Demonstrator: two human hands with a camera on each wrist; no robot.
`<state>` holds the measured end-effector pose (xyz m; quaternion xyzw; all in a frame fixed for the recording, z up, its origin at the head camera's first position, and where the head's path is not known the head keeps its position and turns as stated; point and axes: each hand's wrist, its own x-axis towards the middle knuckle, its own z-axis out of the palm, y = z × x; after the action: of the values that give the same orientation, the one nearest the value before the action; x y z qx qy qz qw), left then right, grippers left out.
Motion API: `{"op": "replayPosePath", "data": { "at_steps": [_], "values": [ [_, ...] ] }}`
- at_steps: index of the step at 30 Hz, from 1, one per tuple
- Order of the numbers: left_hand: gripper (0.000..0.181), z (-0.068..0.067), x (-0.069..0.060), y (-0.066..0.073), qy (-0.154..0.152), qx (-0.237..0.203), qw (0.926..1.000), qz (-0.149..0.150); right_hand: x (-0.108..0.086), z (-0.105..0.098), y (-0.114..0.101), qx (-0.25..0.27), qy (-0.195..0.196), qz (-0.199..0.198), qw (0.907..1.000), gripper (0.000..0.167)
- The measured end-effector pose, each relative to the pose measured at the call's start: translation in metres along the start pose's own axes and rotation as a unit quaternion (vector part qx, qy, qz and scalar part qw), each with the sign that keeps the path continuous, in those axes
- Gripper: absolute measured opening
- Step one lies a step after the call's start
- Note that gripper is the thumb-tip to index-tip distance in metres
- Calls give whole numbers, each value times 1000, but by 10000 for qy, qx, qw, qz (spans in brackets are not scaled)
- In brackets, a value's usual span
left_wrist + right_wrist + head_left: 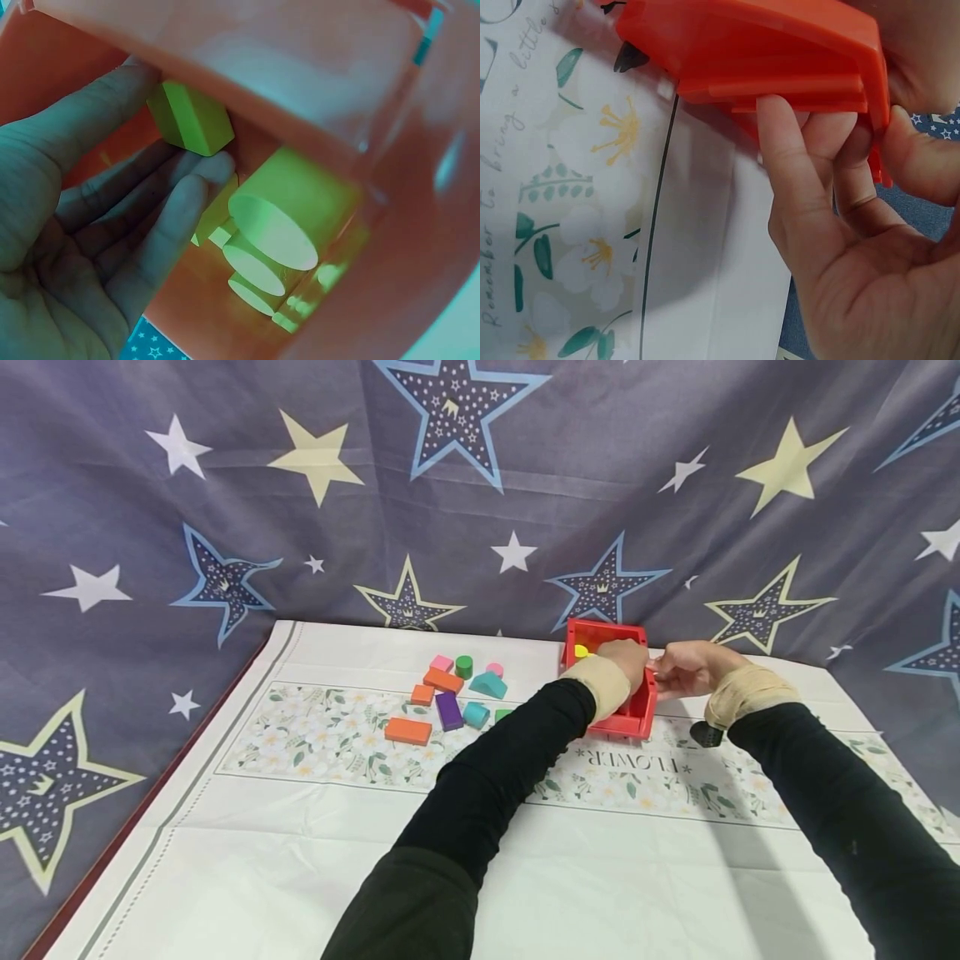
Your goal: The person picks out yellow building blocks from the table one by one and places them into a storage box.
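Note:
A red plastic bin [626,727] stands at the back of the table, right of centre. My left hand [626,658] reaches down into it from above. In the left wrist view its thumb and fingers pinch a yellow block [193,120] with angled faces. Below that, yellow cylinders [274,217] and other yellow blocks lie on the bin's floor. My right hand [690,667] holds the bin's right side; the right wrist view shows the thumb at the rim and the fingers [787,150] beneath the ledge of the red wall.
Left of the bin lie loose blocks: an orange block [408,732], a purple block [449,711], a teal triangle [489,685], a blue cylinder [476,715], a green cylinder [464,667] and pink ones. A star-patterned curtain [480,527] hangs right behind the table.

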<state>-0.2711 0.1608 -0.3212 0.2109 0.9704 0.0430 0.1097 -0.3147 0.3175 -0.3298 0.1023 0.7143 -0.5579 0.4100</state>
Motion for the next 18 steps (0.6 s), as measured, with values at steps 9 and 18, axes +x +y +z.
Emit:
{"op": "replayPosePath", "data": {
  "at_steps": [9,18],
  "values": [
    [27,5,14,0,-57,95,9999,36,-1,0,-1,12,-25,2,10000,35],
    [25,10,30,0,-36,246,9997,-42,0,1,-1,-184,212,0,9996,31]
  ]
}}
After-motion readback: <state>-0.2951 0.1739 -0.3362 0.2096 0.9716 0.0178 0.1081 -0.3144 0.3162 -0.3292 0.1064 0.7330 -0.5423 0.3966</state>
